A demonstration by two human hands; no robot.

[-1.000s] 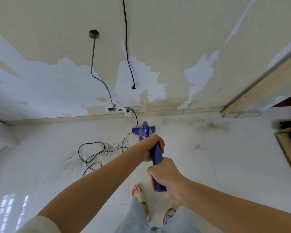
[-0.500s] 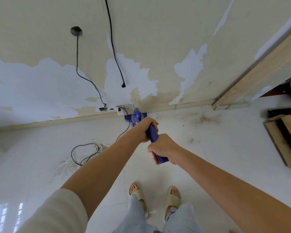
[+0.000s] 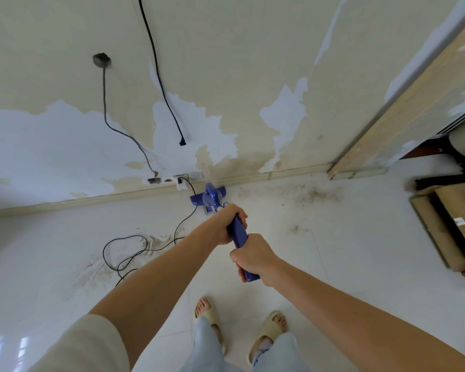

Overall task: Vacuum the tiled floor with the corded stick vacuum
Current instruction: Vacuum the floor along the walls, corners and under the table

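Left hand [image 3: 227, 224] and right hand [image 3: 253, 257] both clasp the purple vacuum [image 3: 212, 198] handle, left farther down.

White tiled floor [image 3: 360, 264], glossy, met the wall at a pale skirting strip [image 3: 91, 201]. The blue vacuum head [image 3: 199, 199] sat on the tiles just beside the skirting. A black cord [image 3: 124, 251] lay in loose loops to the left, over a brownish smeared stain [image 3: 97, 264]. Dark dirt specks [image 3: 312, 196] were scattered near the skirting to the right of the head; a smaller smudge [image 3: 295, 229] lay nearer. Flat cardboard [image 3: 446, 226] rested on the floor at the right edge. Two feet in beige slides [image 3: 269, 330] stood on the near tiles.
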